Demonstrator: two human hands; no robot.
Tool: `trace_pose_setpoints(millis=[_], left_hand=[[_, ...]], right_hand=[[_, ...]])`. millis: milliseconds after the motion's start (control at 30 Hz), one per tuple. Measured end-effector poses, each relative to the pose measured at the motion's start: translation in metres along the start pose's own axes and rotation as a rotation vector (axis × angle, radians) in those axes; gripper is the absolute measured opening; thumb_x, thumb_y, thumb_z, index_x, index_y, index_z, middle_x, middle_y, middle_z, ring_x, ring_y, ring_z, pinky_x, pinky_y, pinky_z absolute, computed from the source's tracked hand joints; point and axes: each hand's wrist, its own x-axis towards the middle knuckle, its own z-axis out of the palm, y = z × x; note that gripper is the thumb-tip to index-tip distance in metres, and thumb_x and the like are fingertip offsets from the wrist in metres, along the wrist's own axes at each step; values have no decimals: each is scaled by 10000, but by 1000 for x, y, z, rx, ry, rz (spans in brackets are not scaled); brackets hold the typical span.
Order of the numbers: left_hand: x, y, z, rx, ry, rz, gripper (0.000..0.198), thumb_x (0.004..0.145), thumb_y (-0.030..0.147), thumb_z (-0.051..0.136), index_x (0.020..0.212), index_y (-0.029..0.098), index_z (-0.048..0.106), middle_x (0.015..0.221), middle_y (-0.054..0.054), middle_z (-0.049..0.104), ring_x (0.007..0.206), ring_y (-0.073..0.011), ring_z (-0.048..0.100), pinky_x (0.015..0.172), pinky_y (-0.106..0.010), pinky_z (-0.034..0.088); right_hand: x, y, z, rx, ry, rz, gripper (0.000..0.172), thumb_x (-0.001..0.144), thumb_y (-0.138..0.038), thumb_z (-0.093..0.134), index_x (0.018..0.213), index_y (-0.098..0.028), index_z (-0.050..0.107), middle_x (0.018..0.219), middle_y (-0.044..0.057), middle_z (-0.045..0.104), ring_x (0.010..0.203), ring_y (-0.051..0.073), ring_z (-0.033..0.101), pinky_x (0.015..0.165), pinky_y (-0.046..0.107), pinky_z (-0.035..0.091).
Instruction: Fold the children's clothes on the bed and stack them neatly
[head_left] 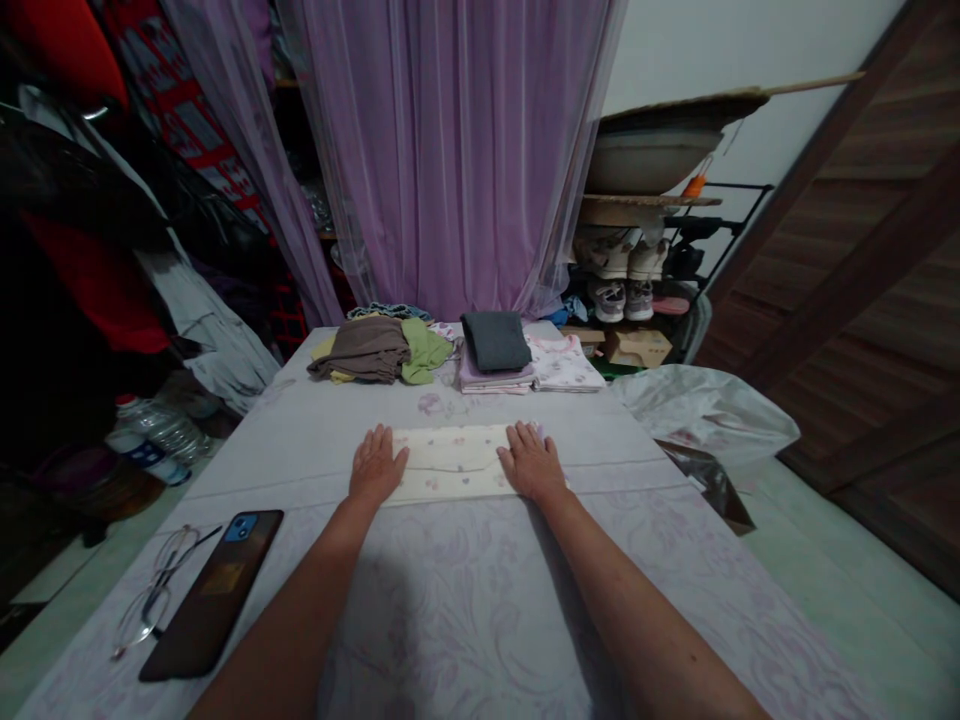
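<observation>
Pale fabric with purple flowers [465, 610] covers the surface before you. At its left side lie the eyeglasses [160, 580] and, just beside them, the dark phone [214, 595], perhaps put there to leave the middle free for your arms. Farther back is the loose pile of clothes [364, 350], crumpled, with brown and green pieces. Your left hand [377, 468] rests open, palm down, on the left end of the cream cloth [450, 465]; it grasps nothing. This cloth lies flat between your hands, a long strip with an edge along its middle, probably pressed so that the layers lie even. Behind it is the neat stack [496, 381], seemingly set apart from the loose pile. Your right hand [532, 463], also open and palm down, covers the right end, likely to balance the pressure.
</observation>
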Motion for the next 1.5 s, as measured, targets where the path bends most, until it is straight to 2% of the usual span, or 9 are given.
trace_pose_setpoints(millis=[167,333,500,633,833,1000,1133,1300,1500], left_hand=[[-7,-25,-12,-41,102,-125,563,944,349,291,1360,43,517,1461,-185,477,1364,-254,430,1122,-349,320],[-16,-40,-40,-135,-53,-167,482,901,486,347,1104,216,690,1146,-101,715,1068,-274,652,869,-359,489],[-3,-34,-57,-166,-210,-238,418,744,573,547,834,200,714,1044,-165,734,1002,-339,669,752,-365,481],[9,-35,-55,-316,-301,-254,346,633,521,662,506,208,588,751,-162,730,920,-360,679,695,-341,459],[4,-35,-46,-581,-282,-263,274,637,454,681,578,203,590,581,-40,665,678,-232,666,547,-259,419],[-8,-15,-49,-856,-229,-217,350,702,482,649,844,164,622,748,-41,706,685,-185,659,580,-253,472],[-7,12,-61,-1059,-221,-137,372,687,478,681,862,157,614,730,-15,674,673,-167,640,569,-239,469],[-7,64,-70,-1160,-291,-69,332,689,448,708,823,163,601,684,16,624,598,-124,577,525,-215,443],[-11,119,-60,-1334,-382,25,324,796,475,640,931,181,643,1010,-58,684,972,-171,628,733,-252,529]], right_hand=[[-2,-1,1,-6,72,-30,518,981,-379,306,1433,-160,433,1543,129,366,1434,290,279,1116,520,228],[-5,-19,-7,25,128,-54,476,969,-316,342,1393,-156,487,1528,139,389,1420,287,311,1140,548,178],[-23,-58,-8,114,91,-309,486,985,-356,334,1434,-214,453,1557,94,347,1449,255,263,1169,523,136],[-37,-71,-1,129,-14,-397,491,987,-396,341,1437,-239,456,1552,87,357,1450,257,263,1166,534,150],[-39,-69,3,136,-18,-375,489,986,-397,347,1442,-252,450,1555,82,353,1454,254,253,1170,530,140],[-36,-72,-4,305,-29,-345,449,977,-364,357,1374,-244,529,1511,86,429,1430,254,309,1168,543,149],[-18,-83,-20,808,-63,-162,458,966,-358,350,1347,-191,541,1458,115,493,1363,219,419,1148,452,288],[8,-89,-48,1615,-423,205,554,963,-561,284,1302,-191,517,1231,140,641,985,212,672,790,385,576],[18,-55,-60,1723,-424,236,267,841,-419,598,972,-191,640,780,35,709,637,172,661,609,289,549]])
